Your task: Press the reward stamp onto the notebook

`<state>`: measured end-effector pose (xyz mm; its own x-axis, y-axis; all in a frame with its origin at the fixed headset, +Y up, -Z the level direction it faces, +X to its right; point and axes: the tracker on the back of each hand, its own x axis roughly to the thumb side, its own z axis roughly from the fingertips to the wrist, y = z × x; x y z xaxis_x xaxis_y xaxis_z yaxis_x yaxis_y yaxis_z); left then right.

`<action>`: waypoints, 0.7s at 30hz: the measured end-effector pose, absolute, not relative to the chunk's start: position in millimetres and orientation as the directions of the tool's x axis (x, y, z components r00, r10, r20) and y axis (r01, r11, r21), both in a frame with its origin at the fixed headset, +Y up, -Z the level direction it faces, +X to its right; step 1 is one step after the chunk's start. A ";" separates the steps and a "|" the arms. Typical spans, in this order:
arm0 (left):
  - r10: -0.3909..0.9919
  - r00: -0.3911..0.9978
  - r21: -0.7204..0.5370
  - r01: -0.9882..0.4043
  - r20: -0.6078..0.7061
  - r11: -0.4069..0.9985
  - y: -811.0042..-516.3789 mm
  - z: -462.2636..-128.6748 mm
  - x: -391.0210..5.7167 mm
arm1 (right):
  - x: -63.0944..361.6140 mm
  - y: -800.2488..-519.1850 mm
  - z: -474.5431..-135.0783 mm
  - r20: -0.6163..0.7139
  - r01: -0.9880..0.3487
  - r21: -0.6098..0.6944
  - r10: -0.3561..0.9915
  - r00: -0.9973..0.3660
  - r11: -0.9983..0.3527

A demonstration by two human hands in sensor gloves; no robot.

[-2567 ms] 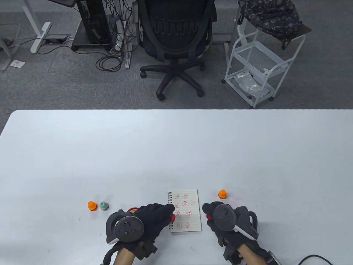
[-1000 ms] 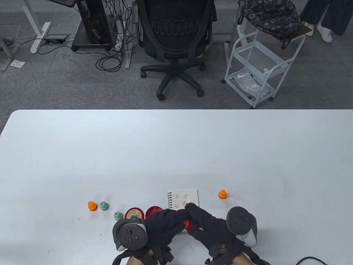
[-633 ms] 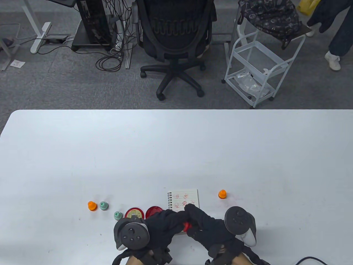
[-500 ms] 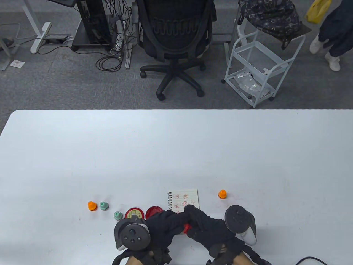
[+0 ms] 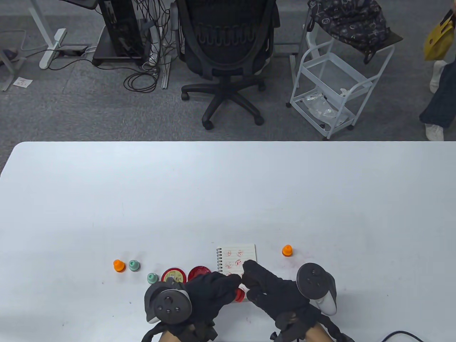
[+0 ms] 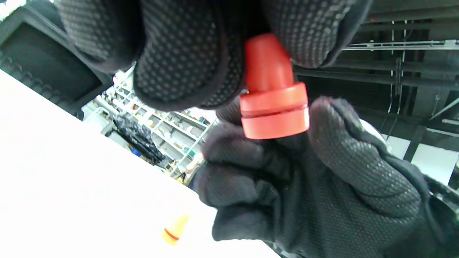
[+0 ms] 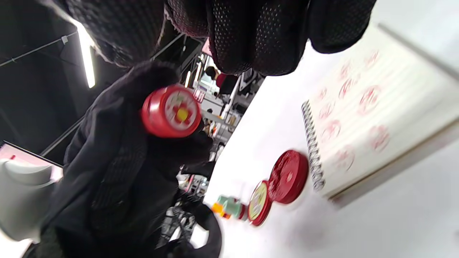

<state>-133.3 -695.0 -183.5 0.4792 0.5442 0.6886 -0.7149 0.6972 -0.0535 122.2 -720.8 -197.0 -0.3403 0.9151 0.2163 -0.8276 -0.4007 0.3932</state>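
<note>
**A:** While the left hand (image 5: 210,290) pinches the red stamp (image 6: 272,104) by its thin top, where is the stamp now?

**B:** It is up in the air, over the near edge of the notebook (image 5: 238,257), close to the near edge of the surface (image 5: 228,185). Half a second ago it sat lower, right down by the page. Now it has lifted a bit.

**A:** And the right hand (image 5: 272,294)?

**B:** Its fingers are curled up just beside the stamp. In the left wrist view they touch its wide bottom part, but I cannot tell if they really hold it (they may only steady it). A moment ago both hands were bunched tighter over the page; the right one has slid a little toward the right.

**A:** So did it stamp?

**B:** I think a press was just made and the stamp is coming off. The spot under it is hidden by the gloves, so I cannot see a new mark. The page already has many red marks.

**A:** What else is there?

**B:** The open red ink pad (image 5: 198,273) and its lid (image 5: 173,276) lie left of the notebook. Next to them stand a green stamp (image 5: 152,278), another green one (image 5: 133,265) and an orange stamp (image 5: 118,265). One more orange stamp (image 5: 287,250) stands right of the notebook.
</note>
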 end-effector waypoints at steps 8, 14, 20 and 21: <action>0.357 0.663 0.129 -0.566 0.658 0.814 -679.6 -187.2 -165.3 | 137.9 -713.3 -197.2 0.264 -0.794 0.254 0.830 -0.492 -0.552; 0.227 0.793 0.223 -0.412 0.566 0.884 -677.8 -198.2 -210.6 | 146.0 -705.4 -197.4 0.303 -0.748 0.144 0.748 -0.590 -0.648; 0.188 0.858 0.211 -0.321 0.478 0.923 -689.4 -202.3 -252.0 | 148.1 -708.2 -199.0 0.301 -0.678 0.117 0.677 -0.672 -0.726; 0.196 0.865 0.215 -0.324 0.461 0.921 -688.1 -201.7 -256.7 | 148.1 -708.6 -199.1 0.299 -0.679 0.117 0.678 -0.672 -0.725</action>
<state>-256.7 -688.1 -201.7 0.8655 0.1964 0.4609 -0.3238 0.9213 0.2155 148.1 -708.6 -199.1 -0.6717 0.6777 0.2991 -0.6789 -0.7248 0.1174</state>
